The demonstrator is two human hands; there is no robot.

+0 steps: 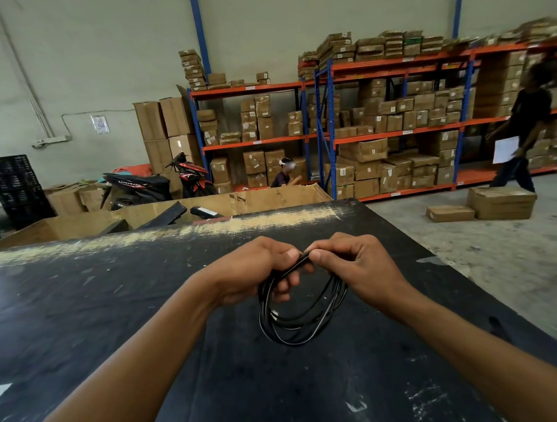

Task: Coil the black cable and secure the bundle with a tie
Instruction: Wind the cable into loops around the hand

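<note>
Both grips are bare hands, meeting over a black surface (116, 311) in the head view with the cable (303, 331) between them. The left grip (254, 271) is curled round the gathered strands at the coil's upper left, thumb on top and fingers wrapped beneath. The right grip (355, 265) pinches the same bunch at its top between thumb and forefinger, just beside the left thumb, its other fingers curled behind. The cable is wound into several loose round loops that hang from the two grips toward the person; whether the lowest loop touches the surface cannot be told. The surface is scuffed, with a pale worn strip along its far edge. Behind it stands an open carton (270, 198) holding dark parts. Farther back, racks (394, 132) with orange beams and blue posts carry many boxes (376, 150). A scooter (162, 183) is parked by the wall at left, near stacked black crates (14, 185). One seated person (282, 176) is low by the racks, and a blurred walker (526, 123) at right carries a white sheet (505, 149).
</note>
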